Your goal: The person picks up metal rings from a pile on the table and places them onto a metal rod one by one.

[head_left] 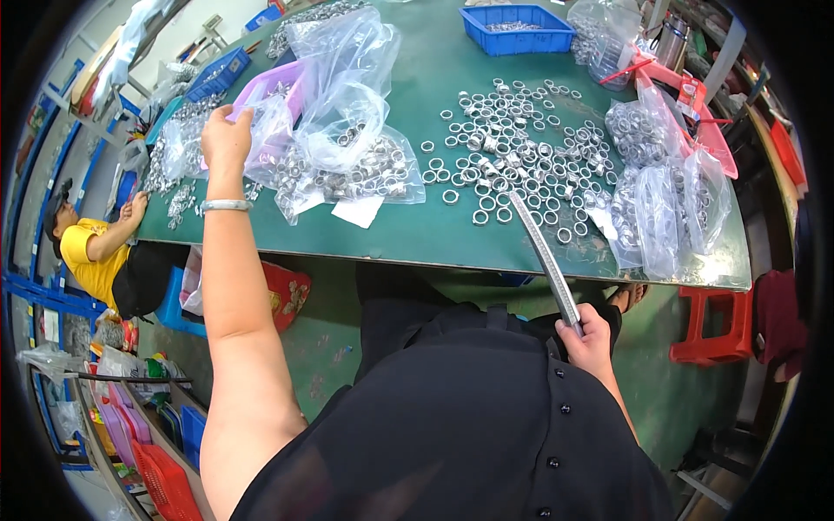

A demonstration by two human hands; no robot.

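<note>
My left hand (228,139) reaches to the far left of the table, its fingers curled at the left edge of a purple plastic tray (295,84). Clear plastic hangs over part of that tray. Just right of it lie clear bags (347,174) of silver rings, with white paper slips. My right hand (588,337), low in front of the table edge, is closed round the thick end of a ring mandrel (547,260). This tapered grey rod bears scale marks, and its thin end points at a spread of loose silver rings (530,161).
More bagged rings (660,208) lie at the right, beside a pink tray (717,148). A blue bin (519,40) holds small metal parts at the back. A person in a yellow shirt (94,252) sits at the left. Red stools stand below the green table (417,239).
</note>
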